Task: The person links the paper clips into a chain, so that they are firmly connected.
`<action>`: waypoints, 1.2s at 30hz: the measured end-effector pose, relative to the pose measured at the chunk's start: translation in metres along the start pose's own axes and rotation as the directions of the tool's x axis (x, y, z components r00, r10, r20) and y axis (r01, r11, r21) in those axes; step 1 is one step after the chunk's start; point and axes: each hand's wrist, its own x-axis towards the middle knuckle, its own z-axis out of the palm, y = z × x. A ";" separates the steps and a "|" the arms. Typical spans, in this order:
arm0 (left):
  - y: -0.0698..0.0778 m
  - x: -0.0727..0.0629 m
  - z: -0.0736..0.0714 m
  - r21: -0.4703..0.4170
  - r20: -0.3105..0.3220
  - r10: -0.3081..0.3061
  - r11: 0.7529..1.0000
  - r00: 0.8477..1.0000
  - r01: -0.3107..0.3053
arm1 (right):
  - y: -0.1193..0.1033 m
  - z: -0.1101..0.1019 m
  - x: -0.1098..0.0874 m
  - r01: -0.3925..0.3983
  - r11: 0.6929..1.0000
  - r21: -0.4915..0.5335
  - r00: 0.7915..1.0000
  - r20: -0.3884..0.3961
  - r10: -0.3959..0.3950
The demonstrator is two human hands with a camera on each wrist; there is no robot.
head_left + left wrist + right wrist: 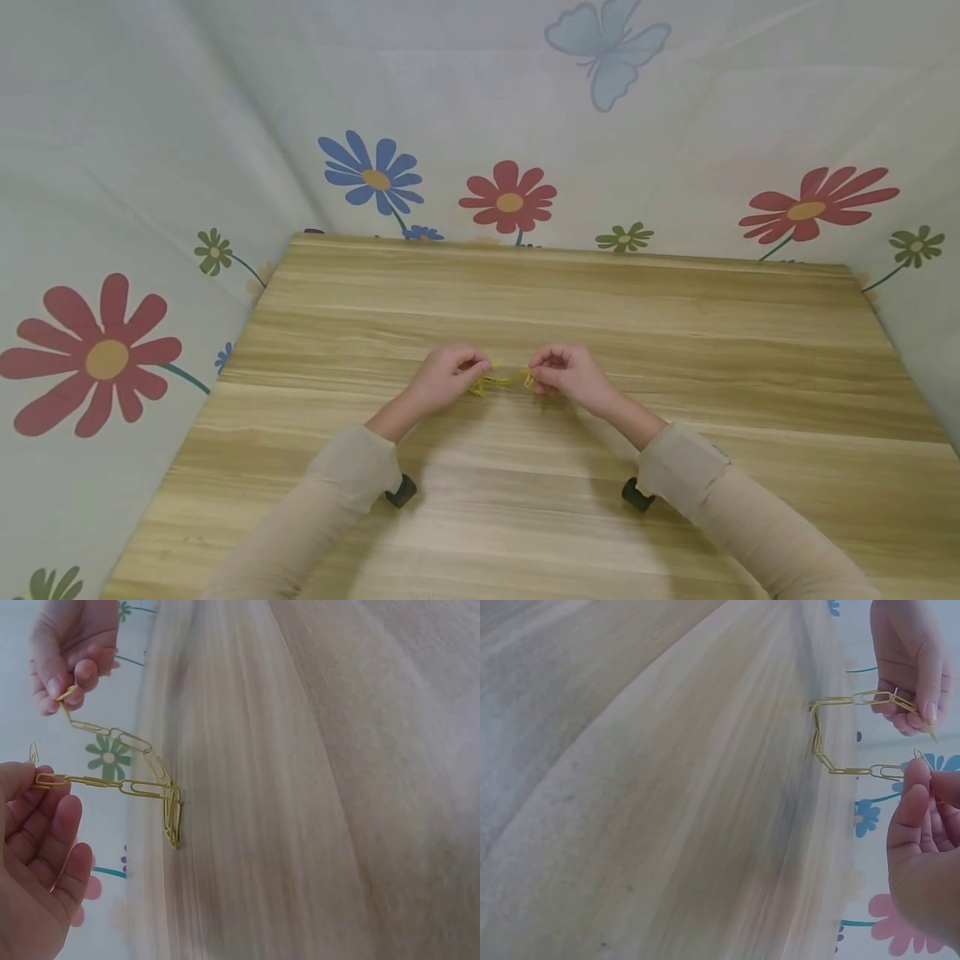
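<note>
A chain of linked yellow paper clips (pixel 131 740) runs between the two hands, its middle sagging down to the tabletop. My left hand (pixel 447 377) pinches one end of it between thumb and forefinger; a clip tip pokes up past those fingers in the left wrist view. At the other end, my right hand (pixel 572 379) pinches an end clip with thumb and fingertip. In the right wrist view, the chain (pixel 847 699) hangs in a U shape, and the two pinched ends stand apart with a small gap between the hands.
Both hands are over the middle of a wooden table (pixel 525 500). A pale cloth (pixel 675 150) printed with flowers and a butterfly hangs behind and to the left of it. Dark wrist cameras (pixel 402 491) sit below the beige sleeves (pixel 337 483).
</note>
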 end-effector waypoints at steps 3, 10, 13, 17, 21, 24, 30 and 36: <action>-0.001 0.001 0.003 0.006 -0.001 0.015 1.000 1.000 -0.015 | -0.002 0.001 0.001 -0.008 1.000 0.030 1.000 -0.006 0.008; -0.002 0.003 0.008 0.030 -0.009 0.067 0.997 0.998 -0.066 | -0.006 0.005 0.003 0.034 0.999 0.038 0.998 -0.059 -0.031; -0.001 0.004 0.010 0.028 -0.009 0.061 0.998 0.998 -0.061 | -0.006 0.007 0.004 0.065 0.997 0.053 0.995 -0.081 -0.060; 0.001 0.004 0.012 0.017 -0.011 0.030 0.999 0.999 -0.030 | -0.006 0.011 0.006 0.082 0.994 0.069 0.992 -0.101 -0.075; 0.001 0.005 0.014 0.025 -0.016 -0.008 1.000 1.000 0.009 | -0.005 0.015 0.006 0.105 0.994 0.027 0.987 -0.121 -0.101; 0.003 0.005 0.014 0.025 -0.020 -0.029 0.999 0.999 0.030 | -0.004 0.018 0.006 0.115 0.993 -0.008 0.985 -0.132 -0.115; 0.008 0.005 0.013 0.020 -0.037 -0.053 0.998 0.998 0.054 | -0.001 0.022 0.007 0.112 0.993 -0.038 0.983 -0.138 -0.117; 0.010 0.006 0.013 0.007 -0.048 -0.057 0.998 0.997 0.057 | -0.001 0.025 0.007 0.129 0.989 -0.068 0.980 -0.147 -0.137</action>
